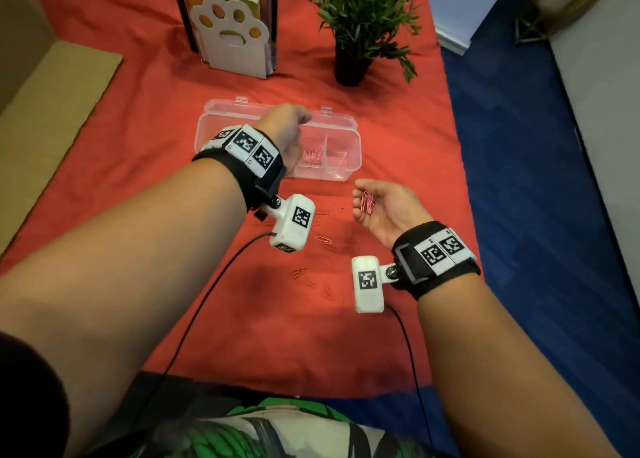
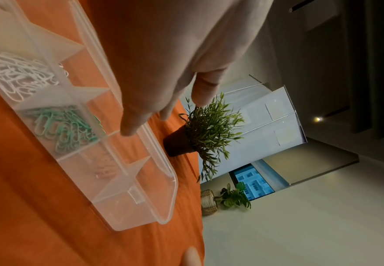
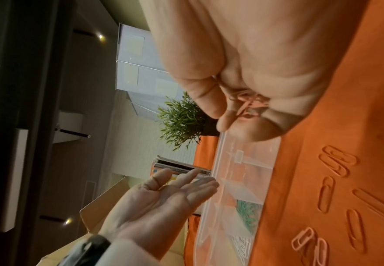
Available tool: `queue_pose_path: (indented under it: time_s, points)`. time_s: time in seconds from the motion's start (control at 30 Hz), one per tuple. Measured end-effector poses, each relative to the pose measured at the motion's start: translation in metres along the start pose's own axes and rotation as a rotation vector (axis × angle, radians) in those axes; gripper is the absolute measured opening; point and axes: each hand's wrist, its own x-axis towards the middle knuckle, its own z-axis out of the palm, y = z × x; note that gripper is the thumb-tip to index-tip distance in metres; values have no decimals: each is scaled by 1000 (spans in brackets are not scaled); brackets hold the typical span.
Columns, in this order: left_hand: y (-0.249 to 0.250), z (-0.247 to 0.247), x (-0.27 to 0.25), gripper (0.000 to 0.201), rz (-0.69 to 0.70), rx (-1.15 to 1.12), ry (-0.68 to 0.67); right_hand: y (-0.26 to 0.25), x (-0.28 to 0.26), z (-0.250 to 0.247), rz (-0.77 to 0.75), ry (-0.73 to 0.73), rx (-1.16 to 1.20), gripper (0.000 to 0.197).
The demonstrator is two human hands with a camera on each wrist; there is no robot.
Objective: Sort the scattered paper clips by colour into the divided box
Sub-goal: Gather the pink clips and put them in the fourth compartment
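A clear divided box (image 1: 343, 168) lies open on the orange cloth. Its compartments hold white clips (image 2: 15, 75), green clips (image 2: 65, 129) and pink clips (image 2: 105, 167). My left hand (image 1: 287, 135) hovers over the box's middle, its fingers (image 2: 129, 126) straight and holding nothing. To the right of the box's near edge, my right hand (image 1: 384, 208) is turned palm up. Its curled fingers cup a bunch of pink paper clips (image 1: 367, 201). Several loose clips (image 1: 323, 239) lie scattered on the cloth between my wrists, pink and orange ones (image 3: 336, 162) among them.
A potted plant (image 1: 349, 66) stands behind the box at the right. A white paw-shaped book holder (image 1: 228, 38) stands behind it at the left. A cardboard flap (image 1: 52, 111) lies at the far left. The table's right edge drops to blue floor (image 1: 519, 180).
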Motion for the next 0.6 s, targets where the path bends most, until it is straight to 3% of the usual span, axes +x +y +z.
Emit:
queue_pose_path:
  time_s: [0.1,0.33,0.4,0.5,0.6]
  points:
    - [-6,-12,-7,14,99,145,71,-6,7,8,-81,47,-76,15]
    - [-47,-94,-42,29,338,595,362,-19,46,70,-385,100,-436,28]
    - [-57,-120,-53,29,341,721,439,-17,56,83,-467,106,-650,31]
    - [-73,-153,-62,30,276,857,516,-10,65,91,-404,23,-1037,57]
    - [-83,-176,-66,28,226,936,539,-9,63,93,-446,72,-1112,67]
